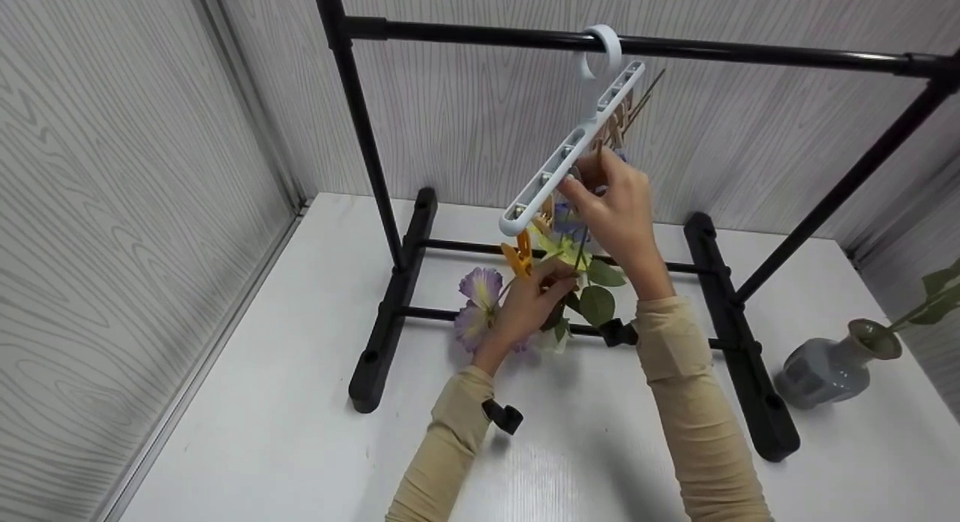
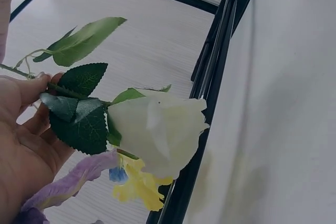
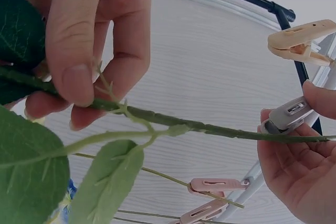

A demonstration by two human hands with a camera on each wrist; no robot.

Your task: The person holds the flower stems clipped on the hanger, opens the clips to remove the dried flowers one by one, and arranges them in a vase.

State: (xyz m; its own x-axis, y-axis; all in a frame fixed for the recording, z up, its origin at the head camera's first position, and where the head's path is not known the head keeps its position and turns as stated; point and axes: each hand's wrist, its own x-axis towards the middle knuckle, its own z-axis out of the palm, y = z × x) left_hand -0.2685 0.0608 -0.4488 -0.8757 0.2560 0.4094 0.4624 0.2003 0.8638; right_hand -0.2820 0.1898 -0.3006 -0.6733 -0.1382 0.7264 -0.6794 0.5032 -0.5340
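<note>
My left hand [image 1: 532, 301] pinches the green stem [image 3: 210, 128] of a white rose [image 2: 157, 129] between thumb and fingers, close to its dark leaves [image 2: 84, 124]. The rose head points downward in the head view. Higher up, my right hand [image 1: 619, 203] grips a grey clip [image 3: 287, 116] on a pale blue hanger [image 1: 591, 124], thumb on one side and fingers on the other. The stem's upper part runs across at this clip, in front of the right fingers. Whether the clip's jaws bite the stem I cannot tell.
The hanger hooks over a black rack's top bar [image 1: 487, 34]. Pink clips [image 3: 218, 184] hold other thin stems. A beige clip [image 3: 299, 40] and an orange clip [image 1: 519, 258] also hang there. A purple flower [image 1: 480, 301] is beside my left hand. A grey vase [image 1: 825, 372] stands right.
</note>
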